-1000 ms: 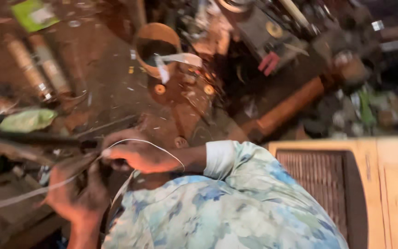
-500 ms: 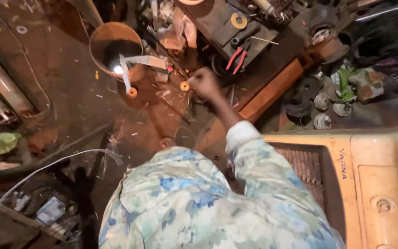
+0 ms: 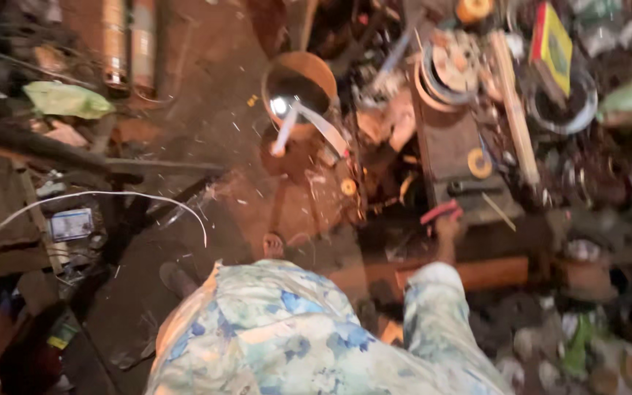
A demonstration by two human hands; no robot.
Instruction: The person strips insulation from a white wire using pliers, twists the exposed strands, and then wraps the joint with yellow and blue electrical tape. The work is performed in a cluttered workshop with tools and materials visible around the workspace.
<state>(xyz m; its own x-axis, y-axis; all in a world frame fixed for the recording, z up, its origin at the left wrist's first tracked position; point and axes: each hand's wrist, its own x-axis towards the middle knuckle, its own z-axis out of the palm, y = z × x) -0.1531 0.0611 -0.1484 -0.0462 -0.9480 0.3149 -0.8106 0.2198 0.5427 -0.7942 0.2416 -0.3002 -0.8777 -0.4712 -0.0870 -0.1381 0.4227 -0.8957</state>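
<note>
A: Right hand [image 3: 449,228] status?

B: Arm out in a blue-and-white floral sleeve [image 3: 433,307], hand at the red-handled pliers [image 3: 440,212] lying on the front edge of the dark rusty metal block [image 3: 451,150]. Fingers touch the handles. Frame is motion-blurred, so I cannot tell whether the grip is closed on them or just resting.

A: Left hand?

B: Only a dark blurred patch at the lower left edge, which may be it (too smeared to call). Grip state unknown.

A: What's around the pliers?

B: Just above them on the same block, a black bar-shaped tool [image 3: 473,187] and a small yellow tape ring [image 3: 479,162]. A long pale wooden stick [image 3: 515,117] runs along the block's right side. Below the hand, an orange-brown wooden beam [image 3: 469,274] lies across the dirt floor [image 3: 206,110].

A: Rest of the scene?

B: Round orange-rimmed tin bowl [image 3: 300,91] up centre, with a white strip hanging out of it. A thin white wire [image 3: 111,196] arcs over the left clutter, well apart from the pliers. Green plastic bag [image 3: 67,99] upper left.
</note>
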